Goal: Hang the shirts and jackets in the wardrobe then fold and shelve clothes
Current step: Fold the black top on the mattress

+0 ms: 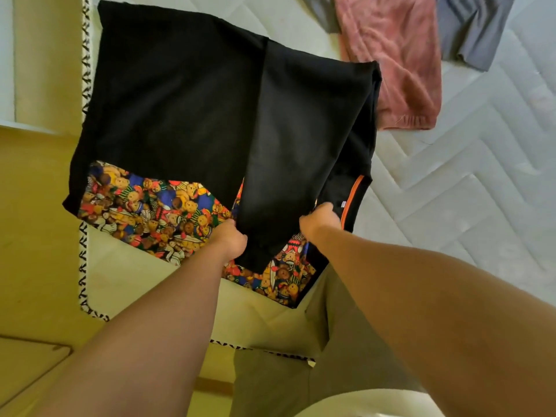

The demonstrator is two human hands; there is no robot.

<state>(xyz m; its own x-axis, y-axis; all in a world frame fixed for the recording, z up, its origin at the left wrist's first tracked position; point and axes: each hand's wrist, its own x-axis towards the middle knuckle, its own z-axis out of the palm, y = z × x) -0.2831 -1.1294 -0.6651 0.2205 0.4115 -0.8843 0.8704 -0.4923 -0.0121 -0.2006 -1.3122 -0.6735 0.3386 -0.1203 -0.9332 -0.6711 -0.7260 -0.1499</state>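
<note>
The left hand (230, 239) and right hand (319, 219), close together, each gripped the near edge of the black shirt (180, 94), which spread away from them over the mattress (466, 182). Beyond the right hand lay a pink garment (400, 64), then a grey garment (472, 34).

view: head, single | faces: forward, steeply down | range: near, over black shirt (180, 100) and mattress (451, 191)

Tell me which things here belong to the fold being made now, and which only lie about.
In the job: black shirt, left hand, right hand.
Lying about: pink garment, grey garment, mattress.
</note>
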